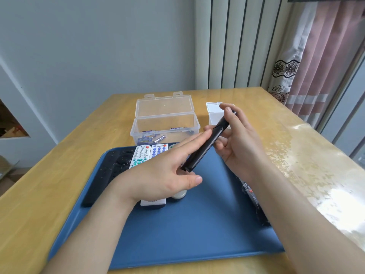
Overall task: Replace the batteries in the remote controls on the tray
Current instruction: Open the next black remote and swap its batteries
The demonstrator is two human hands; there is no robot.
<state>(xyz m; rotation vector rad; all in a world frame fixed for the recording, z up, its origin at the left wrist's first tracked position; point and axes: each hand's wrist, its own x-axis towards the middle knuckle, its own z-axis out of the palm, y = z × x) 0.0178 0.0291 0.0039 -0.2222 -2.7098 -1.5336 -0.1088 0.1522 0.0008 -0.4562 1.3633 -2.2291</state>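
Observation:
A slim black remote [207,143] is held tilted above the blue tray [197,224], its far end raised. My left hand [167,173] supports its near end with fingers stretched along its side. My right hand [237,139] grips its far end, thumb on top. On the tray's left lie two black remotes [106,175] and two white remotes [141,155] with coloured buttons, partly hidden under my left hand. A clear plastic box [166,125] with its lid open holds several batteries [150,138] behind the tray.
A small white box [214,113] stands behind my right hand. A dark object [250,192] lies at the tray's right edge, mostly hidden by my right forearm. The wooden table [296,155] has a glossy cover. Curtains hang at the back right.

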